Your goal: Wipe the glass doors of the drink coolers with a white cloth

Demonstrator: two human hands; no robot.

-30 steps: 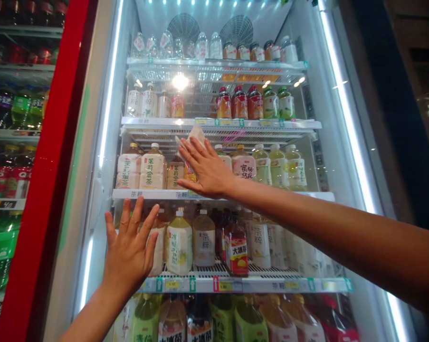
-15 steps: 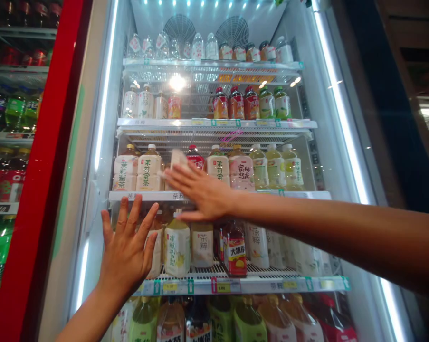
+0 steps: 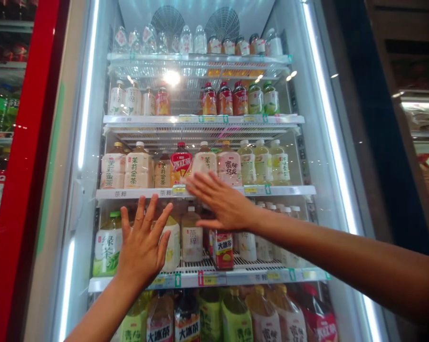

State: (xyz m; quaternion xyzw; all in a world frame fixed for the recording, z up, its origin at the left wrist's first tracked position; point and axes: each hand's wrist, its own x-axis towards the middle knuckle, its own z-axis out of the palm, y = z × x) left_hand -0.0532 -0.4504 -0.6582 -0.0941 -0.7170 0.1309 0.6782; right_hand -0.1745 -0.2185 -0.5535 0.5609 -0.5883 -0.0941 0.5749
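My left hand [image 3: 143, 242] is spread flat, palm forward, against the glass door in front of the drinks fridge, low on the left. It holds nothing. Farther right, my right hand [image 3: 223, 202] lies stretched out at the glass, with a pale, blurred cloth [image 3: 202, 167] under its fingertips; the palm hides most of it. Behind that hand stand a red tea bottle [image 3: 180, 164], a jasmine tea bottle [image 3: 207, 156] and a pink-labelled bottle [image 3: 230, 166]. A green tea bottle [image 3: 106, 244] shows left of my left hand.
Several shelves of bottles fill the fridge, with price strips [image 3: 214, 279] along their edges. Bright light tubes [image 3: 326, 104] run down both sides. A red fridge frame [image 3: 25, 156] borders the left, and a dark post [image 3: 371, 118] stands at the right.
My right hand and the pale cloth have moved right and slightly down across the glass. The camera view has shifted right; my left hand stays spread at the glass.
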